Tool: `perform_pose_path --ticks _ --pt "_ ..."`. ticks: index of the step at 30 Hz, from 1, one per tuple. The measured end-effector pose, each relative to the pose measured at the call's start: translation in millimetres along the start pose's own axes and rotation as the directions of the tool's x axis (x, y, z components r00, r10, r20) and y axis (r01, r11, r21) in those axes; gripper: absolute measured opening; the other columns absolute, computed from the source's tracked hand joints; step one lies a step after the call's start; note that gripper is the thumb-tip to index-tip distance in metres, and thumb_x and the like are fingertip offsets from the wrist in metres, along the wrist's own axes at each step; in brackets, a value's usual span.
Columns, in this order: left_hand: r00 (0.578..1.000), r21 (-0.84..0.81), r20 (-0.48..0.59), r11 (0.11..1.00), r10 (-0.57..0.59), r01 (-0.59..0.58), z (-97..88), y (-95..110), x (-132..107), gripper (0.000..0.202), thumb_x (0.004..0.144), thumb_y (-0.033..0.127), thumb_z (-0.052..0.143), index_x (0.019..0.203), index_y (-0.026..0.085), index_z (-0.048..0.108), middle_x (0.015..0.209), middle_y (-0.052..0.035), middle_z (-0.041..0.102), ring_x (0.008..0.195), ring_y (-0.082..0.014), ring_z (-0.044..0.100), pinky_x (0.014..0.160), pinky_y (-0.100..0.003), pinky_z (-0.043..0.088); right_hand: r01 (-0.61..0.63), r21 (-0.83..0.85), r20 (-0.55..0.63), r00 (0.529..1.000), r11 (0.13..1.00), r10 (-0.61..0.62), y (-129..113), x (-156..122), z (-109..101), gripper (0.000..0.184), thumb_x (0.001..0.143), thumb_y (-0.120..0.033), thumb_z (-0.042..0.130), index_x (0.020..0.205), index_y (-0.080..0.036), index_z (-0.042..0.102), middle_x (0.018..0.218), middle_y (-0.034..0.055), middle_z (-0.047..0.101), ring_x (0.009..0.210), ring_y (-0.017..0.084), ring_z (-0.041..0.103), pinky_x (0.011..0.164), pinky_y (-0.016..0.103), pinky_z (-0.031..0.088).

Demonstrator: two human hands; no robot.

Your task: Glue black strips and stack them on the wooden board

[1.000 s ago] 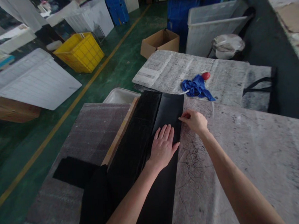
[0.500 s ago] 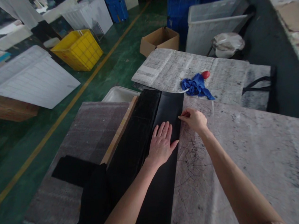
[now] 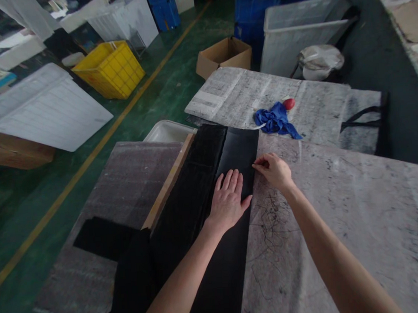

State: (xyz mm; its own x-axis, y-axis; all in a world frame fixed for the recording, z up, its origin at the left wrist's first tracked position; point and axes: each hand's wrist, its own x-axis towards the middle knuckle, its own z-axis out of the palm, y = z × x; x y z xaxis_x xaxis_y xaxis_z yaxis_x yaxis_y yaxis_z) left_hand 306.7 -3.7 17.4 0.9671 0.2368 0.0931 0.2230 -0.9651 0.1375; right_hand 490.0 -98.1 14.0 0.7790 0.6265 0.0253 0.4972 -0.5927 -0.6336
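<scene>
A long, smooth black sheet (image 3: 239,147) lies lengthwise in front of me. My left hand (image 3: 228,198) rests flat on it, palm down, fingers stretched out and thumb spread toward the right edge. At that edge my right hand (image 3: 273,169) is closed in a pinch, thumb and forefinger on the sheet's border; the exact grip is too small to make out. Along the sheet's left side runs a duller black layered material (image 3: 193,186). Beyond it lies a wooden strip (image 3: 170,182). Black fabric (image 3: 131,274) hangs at the lower left.
The worn grey table (image 3: 322,225) extends right. On a farther board lie a blue cloth (image 3: 275,119) and a small red object (image 3: 289,104). A cardboard box (image 3: 224,56), a yellow crate (image 3: 113,70) and a white bin (image 3: 46,107) stand on the green floor.
Hardly anything differs. The whole view has shifted by a few pixels, and both hands keep their places on the black sheet.
</scene>
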Motion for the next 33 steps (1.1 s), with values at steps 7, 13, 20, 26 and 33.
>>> perform_pose_path --ticks 7,13,20,26,33 --pt "1.000 -0.017 -0.007 0.999 0.027 -0.027 -0.7 -1.5 2.3 0.065 0.101 0.049 0.036 0.149 0.005 0.036 0.161 -0.0134 0.033 0.151 -0.0246 0.025 0.126 -0.045 0.016 -0.033 -0.028 0.034 0.999 0.999 0.034 -2.2 4.0 -1.2 0.005 0.079 -0.027 0.071 0.082 -0.024 0.069 0.083 -0.0012 0.063 0.067 0.013 0.057 0.058 0.025 0.040" --pt "0.999 -0.021 -0.018 0.999 0.030 -0.030 -0.7 -1.8 1.6 0.065 0.101 0.049 0.036 0.149 0.006 0.037 0.160 -0.0140 0.034 0.151 -0.0253 0.027 0.126 -0.046 0.018 -0.037 -0.010 0.052 0.998 0.999 0.037 -2.2 6.0 -3.0 0.005 0.078 -0.028 0.071 0.080 -0.024 0.069 0.083 -0.0010 0.065 0.067 0.013 0.059 0.058 0.025 0.041" --pt "0.999 -0.023 -0.025 0.999 0.032 -0.032 -0.2 -0.8 -1.4 0.064 0.102 0.050 0.034 0.149 0.006 0.036 0.160 -0.0133 0.034 0.151 -0.0243 0.026 0.126 -0.046 0.018 -0.040 -0.002 0.060 0.997 0.999 0.040 -0.2 7.2 -2.6 0.006 0.076 -0.027 0.072 0.081 -0.024 0.069 0.081 -0.0013 0.064 0.067 0.013 0.058 0.059 0.025 0.042" --pt "0.999 -0.026 -0.022 0.999 0.031 -0.031 1.7 -1.8 -2.0 0.065 0.101 0.050 0.034 0.149 0.005 0.036 0.161 -0.0144 0.033 0.151 -0.0255 0.025 0.126 -0.047 0.017 -0.020 0.030 0.033 0.999 0.999 0.019 1.4 4.4 -2.1 0.018 0.083 -0.040 0.068 0.081 -0.023 0.069 0.084 0.0006 0.064 0.066 0.013 0.058 0.059 0.027 0.042" --pt "0.999 -0.026 -0.023 0.999 0.027 -0.028 3.1 -2.2 -1.4 0.066 0.101 0.050 0.034 0.149 0.005 0.036 0.161 -0.0138 0.033 0.151 -0.0254 0.025 0.126 -0.046 0.017 -0.023 -0.017 0.017 1.000 1.000 0.024 -1.2 1.8 2.3 0.024 0.072 -0.041 0.078 0.082 -0.023 0.066 0.085 -0.0009 0.061 0.064 0.012 0.058 0.057 0.026 0.042"
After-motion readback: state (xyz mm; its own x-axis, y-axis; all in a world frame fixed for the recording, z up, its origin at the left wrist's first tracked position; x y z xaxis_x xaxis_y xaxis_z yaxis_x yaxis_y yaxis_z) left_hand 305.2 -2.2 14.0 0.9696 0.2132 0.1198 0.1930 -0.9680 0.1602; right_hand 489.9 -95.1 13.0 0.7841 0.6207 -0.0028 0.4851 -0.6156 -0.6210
